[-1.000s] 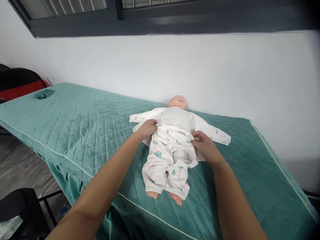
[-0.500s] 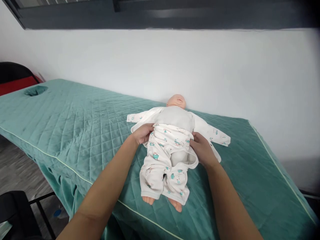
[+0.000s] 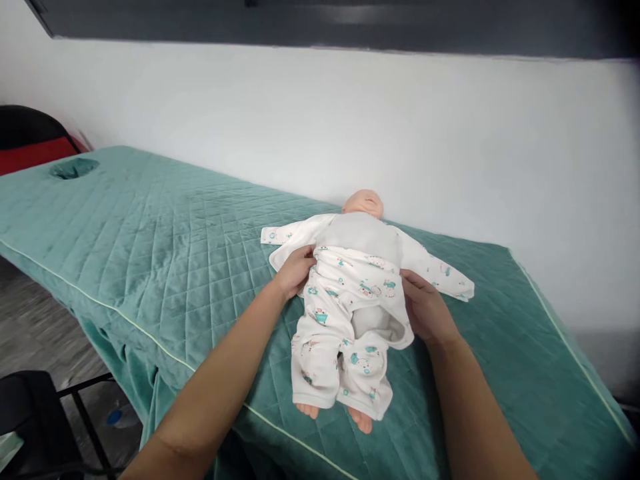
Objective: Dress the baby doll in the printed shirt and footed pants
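Note:
A baby doll (image 3: 364,203) lies on its back on a teal quilted massage bed (image 3: 165,233), head toward the wall. It wears white printed trousers (image 3: 345,327) and an open white jacket (image 3: 430,267) spread to both sides over a grey body. My left hand (image 3: 296,269) grips the trousers' waistband at the doll's left side in view. My right hand (image 3: 425,308) holds the waistband on the other side, fingers curled under the cloth. Two bare feet (image 3: 335,415) stick out of the trouser legs.
A white wall runs right behind the bed, with a dark window frame (image 3: 350,20) above. The bed has a face hole (image 3: 74,168) at its far left end. A red and black chair (image 3: 30,143) stands beyond it. Dark furniture legs (image 3: 75,413) stand on the floor lower left.
Both hands have stayed at the trousers' waistband, and the waistband sits a little higher on the doll's belly. The view has shifted down and slightly left.

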`<move>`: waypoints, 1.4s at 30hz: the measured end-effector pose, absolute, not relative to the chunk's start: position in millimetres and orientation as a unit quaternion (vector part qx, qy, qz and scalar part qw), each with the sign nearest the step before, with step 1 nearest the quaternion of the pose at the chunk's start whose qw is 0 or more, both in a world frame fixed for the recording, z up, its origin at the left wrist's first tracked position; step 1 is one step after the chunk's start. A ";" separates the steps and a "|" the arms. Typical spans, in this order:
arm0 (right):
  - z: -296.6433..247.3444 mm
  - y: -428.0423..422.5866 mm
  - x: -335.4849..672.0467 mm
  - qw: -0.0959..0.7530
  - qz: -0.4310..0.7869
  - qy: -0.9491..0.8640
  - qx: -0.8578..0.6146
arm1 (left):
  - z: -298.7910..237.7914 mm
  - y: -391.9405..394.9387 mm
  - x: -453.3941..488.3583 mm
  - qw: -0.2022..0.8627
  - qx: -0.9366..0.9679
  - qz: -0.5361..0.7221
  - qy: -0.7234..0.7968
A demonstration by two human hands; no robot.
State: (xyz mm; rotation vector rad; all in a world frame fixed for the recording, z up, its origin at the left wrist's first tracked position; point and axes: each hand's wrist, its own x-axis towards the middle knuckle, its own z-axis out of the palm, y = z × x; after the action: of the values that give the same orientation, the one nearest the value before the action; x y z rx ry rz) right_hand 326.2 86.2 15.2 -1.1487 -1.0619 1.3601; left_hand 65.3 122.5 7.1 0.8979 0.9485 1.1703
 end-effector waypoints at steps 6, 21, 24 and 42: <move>10.3 86.2 324.9 0.505 0.554 -0.458 -0.478 | 8.2 104.8 64.5 0.318 0.558 0.618 0.453; 11.5 83.2 325.3 0.474 0.548 -0.500 -0.475 | 38.4 115.6 65.0 0.309 0.723 0.461 0.411; 14.5 83.5 320.5 0.487 0.503 -0.517 -0.493 | 40.8 132.1 62.1 0.328 0.714 0.469 0.403; 11.1 99.5 292.5 0.659 0.347 -0.419 -0.520 | -2.1 165.4 66.1 0.533 0.445 0.581 0.425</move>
State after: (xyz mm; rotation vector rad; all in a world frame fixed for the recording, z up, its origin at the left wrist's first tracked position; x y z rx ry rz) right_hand 292.5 99.5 11.1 -1.1779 -0.9483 0.7852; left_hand 66.1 165.4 -2.1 1.0618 1.0138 1.3845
